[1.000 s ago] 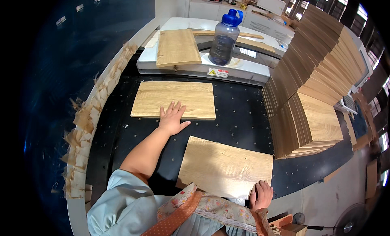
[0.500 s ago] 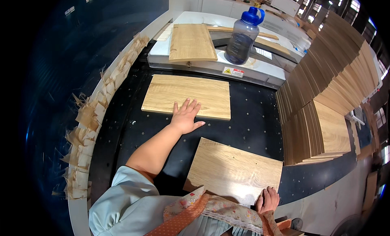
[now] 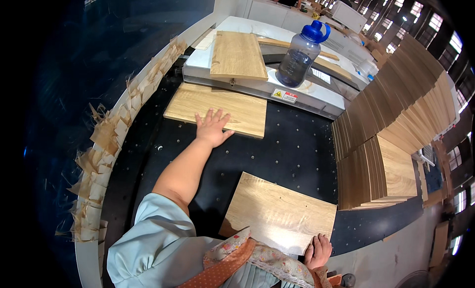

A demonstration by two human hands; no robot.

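Observation:
My left hand (image 3: 213, 127) lies flat, fingers spread, on the near edge of a light wood-grain board (image 3: 217, 108) that sits on the black perforated table (image 3: 297, 144) against the white machine (image 3: 316, 92). My right hand (image 3: 319, 252) grips the near right corner of a second wood-grain board (image 3: 279, 213) lying close to my body. A third board (image 3: 238, 55) rests on top of the machine.
A grey water bottle (image 3: 299, 55) with a blue cap stands on the machine. Tall fanned stacks of boards (image 3: 391, 139) fill the right side. Torn tape strips (image 3: 104, 154) line the table's left rim. The floor shows at lower right.
My left hand has pushed the far board forward until it meets the machine. My right hand stays on the near board's corner. My head has shifted closer.

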